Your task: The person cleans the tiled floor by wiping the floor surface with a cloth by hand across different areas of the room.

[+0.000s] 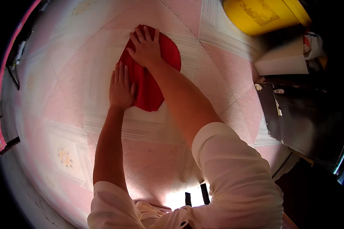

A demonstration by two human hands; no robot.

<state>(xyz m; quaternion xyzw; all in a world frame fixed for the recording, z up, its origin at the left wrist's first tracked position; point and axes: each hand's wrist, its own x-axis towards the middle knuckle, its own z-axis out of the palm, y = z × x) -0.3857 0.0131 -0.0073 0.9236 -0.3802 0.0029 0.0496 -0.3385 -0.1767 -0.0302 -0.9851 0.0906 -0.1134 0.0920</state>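
Resting both hands on the red cloth (148, 91), you have it lying on the tiled floor (153, 160), in front of you. Your right hand (145, 50) lies near its far end with the fingers spread, while your left hand (121, 87) covers part of its left edge, fingers closer together and pointing away from you. The grip is open on both sides: neither hand closes around anything, and the palms face down. With no fold pinched, the cloth could slide over the floor if one hand pushes harder than the other. The ridges running along it could bunch into thicker creases if your hands move toward each other, and the left edge could curl under if your left hand drifts inward. The yellow bucket (262, 15) sits well apart, unlikely to get in the way.
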